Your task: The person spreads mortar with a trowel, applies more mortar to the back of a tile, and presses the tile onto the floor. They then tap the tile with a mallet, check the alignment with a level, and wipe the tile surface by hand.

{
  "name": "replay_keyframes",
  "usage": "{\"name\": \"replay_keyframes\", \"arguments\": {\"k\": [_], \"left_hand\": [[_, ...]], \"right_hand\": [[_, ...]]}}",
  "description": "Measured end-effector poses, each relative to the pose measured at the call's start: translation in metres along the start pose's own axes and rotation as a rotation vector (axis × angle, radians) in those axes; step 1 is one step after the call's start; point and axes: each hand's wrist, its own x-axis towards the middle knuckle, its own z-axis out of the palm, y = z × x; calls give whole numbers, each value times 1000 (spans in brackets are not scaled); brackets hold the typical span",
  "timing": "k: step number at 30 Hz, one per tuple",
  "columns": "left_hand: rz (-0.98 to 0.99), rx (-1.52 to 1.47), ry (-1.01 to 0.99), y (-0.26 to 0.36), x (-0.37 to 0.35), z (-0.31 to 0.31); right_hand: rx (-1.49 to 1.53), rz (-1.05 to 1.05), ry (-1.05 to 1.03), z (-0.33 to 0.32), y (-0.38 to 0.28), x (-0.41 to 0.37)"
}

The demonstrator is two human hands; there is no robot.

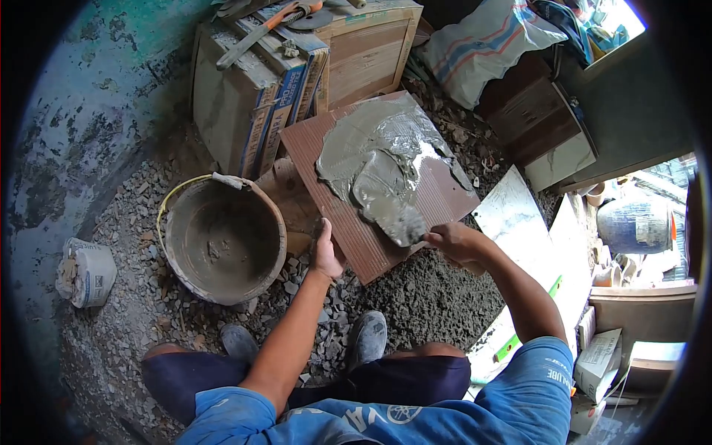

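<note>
A reddish-brown tile, its ribbed back facing up, is tilted across the middle of the view. Wet grey mortar is spread thickly over its upper and central part. At the tile's lower left edge, my left hand holds it, thumb up along the side and the other fingers hidden. My right hand is closed round the handle of a trowel, whose mortar-coated blade lies on the tile near its lower right edge.
A bucket with mortar residue stands left on rubble. Tile boxes carry an orange-handled tool behind. Wet mortar covers the ground below the tile. White tiles and a green level lie right; a small white tub sits far left.
</note>
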Motion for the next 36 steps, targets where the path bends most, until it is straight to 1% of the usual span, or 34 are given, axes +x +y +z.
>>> {"name": "replay_keyframes", "arguments": {"k": [2, 3, 4, 6, 8, 10, 11, 12, 14, 15, 16, 18, 19, 20, 22, 24, 25, 26, 27, 28, 29, 30, 31, 33, 34, 36], "left_hand": [[-10, -13, 3, 1, -3, 4], [-6, -18, 5, 2, -2, 4], [-7, -18, -8, 3, -1, 3], [-5, -29, -12, 5, -3, 5], [-22, -30, -30, 8, -7, 12], [-4, -28, -33, 8, -5, 10], [-4, -18, -6, 9, -4, 10], [-4, -12, 23, 6, -5, 9], [5, -13, 12, 5, -6, 9], [11, -5, -3, 6, -4, 9], [2, 0, -12, 5, -2, 6], [-7, -19, -46, 3, -1, 2], [-29, -63, -177, 4, -2, 9], [11, -42, -115, 3, -2, 14], [-7, -1, -18, 5, -1, 13], [12, 16, -13, 1, -2, 9], [40, 19, -3, 1, -2, 10], [25, 44, -17, 1, -2, 12], [16, 29, -11, 3, -3, 14], [11, 12, -3, 4, -4, 14], [6, 23, 29, 4, -4, 13], [-2, 46, 20, 4, -2, 10], [28, 62, 36, 3, -1, 7], [54, 85, 55, 5, -2, 12], [48, 99, 55, 7, -4, 16], [66, 114, 72, 8, -5, 24]], "right_hand": [[-227, -93, 292, 9, 18, 2], [-93, -20, 218, 16, 9, -8], [39, 5, 121, 23, 8, -11], [-2, -30, 45, 37, -2, -26], [-19, 8, 45, 49, 1, -29], [-268, -227, 303, 57, 21, -24], [-212, -146, 345, 56, 24, -27], [-222, -145, 338, 52, 29, -29], [-266, -76, 500, 43, 38, -31], [-163, -105, 559, 47, 38, -35], [-155, -152, 546, 51, 34, -38], [-212, -133, 487, 67, 17, -44], [-167, -92, 539, 72, 19, -46], [-208, -103, 524, 72, 17, -34], [-236, -117, 514, 61, 20, -17], [-148, -71, 558, 44, 29, -4], [-123, -92, 622, 34, 38, 7], [-100, -111, 686, 22, 47, 15], [-41, -128, 693, 11, 51, 13], [14, -76, 656, 2, 59, 13], [20, -78, 685, 3, 79, 20], [25, -79, 716, 4, 99, 27], [44, -79, 728, 5, 100, 13], [271, 138, 477, 9, 104, -24], [283, 140, 489, 8, 113, -36], [470, 45, 370, 9, 134, -52]]}}
